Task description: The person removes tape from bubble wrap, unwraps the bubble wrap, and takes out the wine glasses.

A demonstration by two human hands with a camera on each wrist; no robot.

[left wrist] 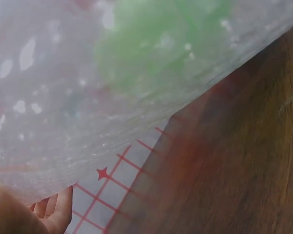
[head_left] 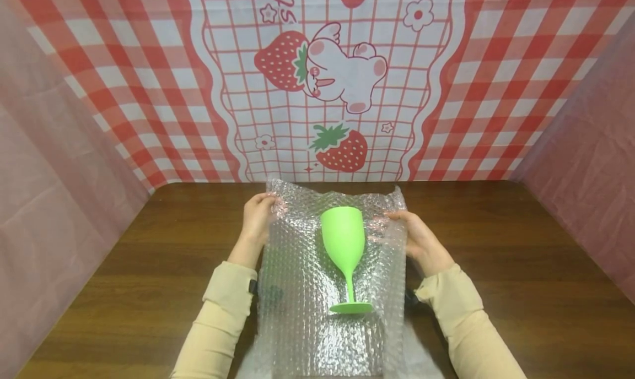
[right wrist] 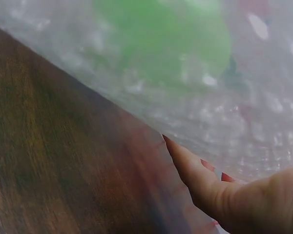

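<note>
Hanging at the far left, a pink cloth (head_left: 54,175) ran along the left edge of the brown wooden worktop (head_left: 129,291). Next came a cream left sleeve (head_left: 213,318) with a black band (head_left: 253,286) at its cuff, then the left hand (head_left: 257,218), its fingers drawn narrow and pinching the left side of a sheet of clear bubble wrap (head_left: 292,324), just below the corner nearest the worktop's far left. The sheet spanned the space between the hands, reaching from the worktop's far edge toward its near edge. A bright green goblet (head_left: 343,238) lay on the sheet, near its middle, with the bowl toward the far edge and the foot toward the near one; both wrist views showed it as a green blur through the plastic. Behind the far edge stood a red-and-white checked cloth (head_left: 149,76) printed with strawberries and a white animal. To the right, the right hand (head_left: 421,238) held the sheet's opposite side, some fingers showing hazily through the plastic; how tightly they gripped could not be told. A cream right sleeve (head_left: 461,307) followed, and another pink cloth (head_left: 590,147) hung along the worktop's right edge.
</note>
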